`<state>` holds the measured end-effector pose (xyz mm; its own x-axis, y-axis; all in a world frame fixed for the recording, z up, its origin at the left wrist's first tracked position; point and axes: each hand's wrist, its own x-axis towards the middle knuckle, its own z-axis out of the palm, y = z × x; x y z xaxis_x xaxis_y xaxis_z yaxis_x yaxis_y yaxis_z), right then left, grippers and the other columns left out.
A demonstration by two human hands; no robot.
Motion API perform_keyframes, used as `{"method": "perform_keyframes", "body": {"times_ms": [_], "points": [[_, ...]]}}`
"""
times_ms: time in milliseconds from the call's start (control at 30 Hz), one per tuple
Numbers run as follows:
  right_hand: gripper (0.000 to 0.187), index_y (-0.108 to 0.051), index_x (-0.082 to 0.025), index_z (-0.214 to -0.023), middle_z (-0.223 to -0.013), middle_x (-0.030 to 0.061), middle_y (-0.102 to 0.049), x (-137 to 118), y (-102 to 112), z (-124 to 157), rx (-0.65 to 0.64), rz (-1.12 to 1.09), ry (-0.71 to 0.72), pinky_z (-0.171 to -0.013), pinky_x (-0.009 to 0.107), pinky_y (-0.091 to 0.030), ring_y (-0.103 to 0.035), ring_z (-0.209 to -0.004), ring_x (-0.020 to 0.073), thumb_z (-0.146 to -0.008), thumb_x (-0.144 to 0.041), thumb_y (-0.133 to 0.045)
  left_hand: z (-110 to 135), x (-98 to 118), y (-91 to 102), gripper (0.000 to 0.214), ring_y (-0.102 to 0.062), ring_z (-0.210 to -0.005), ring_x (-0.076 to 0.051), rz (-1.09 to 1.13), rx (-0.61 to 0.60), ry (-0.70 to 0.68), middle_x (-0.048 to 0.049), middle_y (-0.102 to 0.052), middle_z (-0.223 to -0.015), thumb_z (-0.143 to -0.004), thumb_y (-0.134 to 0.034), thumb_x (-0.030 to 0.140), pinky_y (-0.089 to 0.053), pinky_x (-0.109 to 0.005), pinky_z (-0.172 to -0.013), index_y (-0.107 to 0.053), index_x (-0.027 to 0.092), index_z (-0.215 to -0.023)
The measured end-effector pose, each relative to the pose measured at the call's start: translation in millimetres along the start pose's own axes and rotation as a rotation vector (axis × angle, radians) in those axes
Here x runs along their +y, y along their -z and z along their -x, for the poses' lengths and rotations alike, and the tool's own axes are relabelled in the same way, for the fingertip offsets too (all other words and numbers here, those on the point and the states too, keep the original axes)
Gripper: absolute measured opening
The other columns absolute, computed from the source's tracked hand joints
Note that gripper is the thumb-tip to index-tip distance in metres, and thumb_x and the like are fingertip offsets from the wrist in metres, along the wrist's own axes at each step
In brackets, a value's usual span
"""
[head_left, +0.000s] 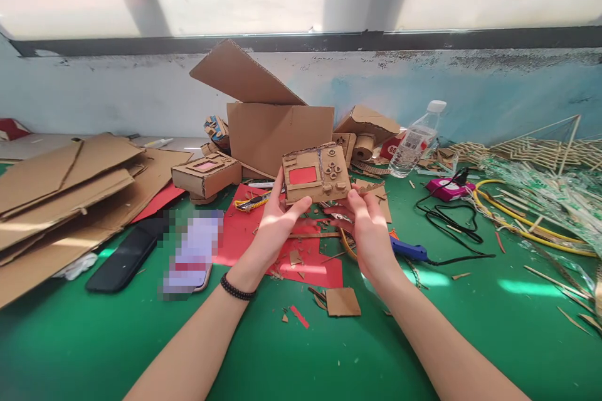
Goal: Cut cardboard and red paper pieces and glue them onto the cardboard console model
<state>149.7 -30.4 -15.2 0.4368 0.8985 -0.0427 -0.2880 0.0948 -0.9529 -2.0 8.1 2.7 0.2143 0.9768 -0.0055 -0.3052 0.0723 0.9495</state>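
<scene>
A small cardboard game console model [316, 173] with a red screen and cardboard buttons is held up above the green table [423, 338]. My left hand [277, 222] grips its lower left edge, thumb on the front. My right hand [369, 225] holds its lower right corner from underneath, fingers curled. Under the hands lies a red paper sheet [235, 232] with cardboard scraps on it. A second cardboard device [205, 175] with a pink window rests to the left.
Cardboard sheets [61, 194] are stacked at left, an open box [277, 125] at the back. A black phone [126, 257] and a blurred phone [192, 254] lie left of my arm. A yellow box cutter [251, 202], blue glue gun [408, 249], water bottle [416, 141] and sticks [536, 153] lie nearby.
</scene>
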Motion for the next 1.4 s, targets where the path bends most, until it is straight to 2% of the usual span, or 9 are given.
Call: {"method": "perform_keyframes", "body": {"times_ms": [167, 333, 533, 600, 767, 867, 967, 1233, 1400], "points": [[0.048, -0.058, -0.029, -0.118, -0.11, 0.0049, -0.077, -1, -4, 3, -0.031, 0.012, 0.034, -0.066, 0.037, -0.061, -0.076, -0.092, 0.0278, -0.086, -0.062, -0.072, 2, 1, -3.8, 0.102, -0.062, -0.136, -0.027, 0.008, -0.021, -0.047, -0.0055, -0.066, -0.146, -0.085, -0.083, 0.028, -0.048, -0.046, -0.12, -0.023, 0.034, -0.167], [0.052, -0.053, -0.03, -0.121, -0.114, 0.0039, -0.077, 3, -8, 6, -0.011, 0.014, 0.085, -0.072, 0.041, -0.061, -0.075, -0.084, 0.0255, -0.084, -0.059, -0.075, 3, -2, -7.4, 0.104, -0.063, -0.134, -0.028, -0.001, -0.021, -0.1, -0.0051, -0.063, -0.149, -0.083, -0.083, 0.028, -0.052, -0.045, -0.116, -0.022, 0.036, -0.167], [0.048, -0.054, -0.03, -0.123, -0.123, 0.0049, -0.073, 11, -8, 5, 0.019, 0.036, 0.11, -0.097, 0.048, -0.058, -0.07, -0.118, 0.0303, -0.089, -0.06, -0.068, 6, -8, -11.2, 0.102, -0.065, -0.132, -0.026, -0.025, 0.013, -0.117, -0.0041, -0.066, -0.146, -0.085, -0.081, 0.026, -0.051, -0.042, -0.116, -0.021, 0.036, -0.167], [0.048, -0.054, -0.03, -0.123, -0.122, 0.0056, -0.074, 15, -7, 4, 0.042, 0.054, 0.107, -0.1, 0.05, -0.057, -0.069, -0.12, 0.0307, -0.089, -0.062, -0.067, 7, -9, -12.9, 0.102, -0.063, -0.134, -0.025, -0.025, 0.011, -0.138, -0.0038, -0.065, -0.147, -0.085, -0.081, 0.026, -0.051, -0.041, -0.116, -0.022, 0.036, -0.167], [0.046, -0.056, -0.03, -0.119, -0.119, 0.0041, -0.074, 16, -5, 2, 0.048, 0.081, 0.088, -0.091, 0.045, -0.06, -0.072, -0.113, 0.0288, -0.091, -0.065, -0.064, 8, -7, -14.0, 0.1, -0.064, -0.133, -0.026, 0.005, 0.035, -0.106, -0.0036, -0.064, -0.147, -0.085, -0.081, 0.026, -0.052, -0.04, -0.115, -0.024, 0.036, -0.166], [0.042, -0.055, -0.03, -0.115, -0.114, 0.0024, -0.074, 13, -7, 2, -0.039, 0.055, 0.092, -0.087, 0.043, -0.06, -0.074, -0.102, 0.0267, -0.089, -0.06, -0.069, 9, -2, -12.0, 0.099, -0.07, -0.123, -0.028, 0.036, 0.044, -0.011, -0.0053, -0.068, -0.142, -0.085, -0.082, 0.029, -0.061, -0.043, -0.104, -0.025, 0.038, -0.166], [0.044, -0.052, -0.03, -0.114, -0.116, 0.0021, -0.074, 13, -9, 3, -0.057, 0.017, 0.131, -0.089, 0.041, -0.06, -0.072, -0.104, 0.025, -0.085, -0.051, -0.078, 9, -1, -11.1, 0.1, -0.072, -0.118, -0.028, 0.057, 0.038, 0.039, -0.0063, -0.071, -0.137, -0.085, -0.081, 0.029, -0.065, -0.043, -0.096, -0.023, 0.039, -0.166], [0.041, -0.051, -0.03, -0.113, -0.114, 0.003, -0.073, 17, -11, 3, 0.009, 0.042, 0.16, -0.098, 0.043, -0.057, -0.071, -0.109, 0.0246, -0.086, -0.051, -0.075, 11, -6, -16.2, 0.096, -0.067, -0.129, -0.027, 0.106, 0.035, 0.007, -0.0046, -0.07, -0.14, -0.085, -0.082, 0.024, -0.057, -0.043, -0.111, -0.031, 0.038, -0.164], [0.053, -0.046, -0.031, -0.12, -0.118, 0.004, -0.072, 16, -15, 5, -0.007, 0.041, 0.144, -0.1, 0.045, -0.057, -0.072, -0.112, 0.0259, -0.08, -0.046, -0.08, 13, -6, -19.8, 0.1, -0.07, -0.124, -0.03, 0.155, 0.03, 0.044, -0.0056, -0.07, -0.14, -0.085, -0.081, 0.025, -0.062, -0.048, -0.103, -0.024, 0.04, -0.166]]}}
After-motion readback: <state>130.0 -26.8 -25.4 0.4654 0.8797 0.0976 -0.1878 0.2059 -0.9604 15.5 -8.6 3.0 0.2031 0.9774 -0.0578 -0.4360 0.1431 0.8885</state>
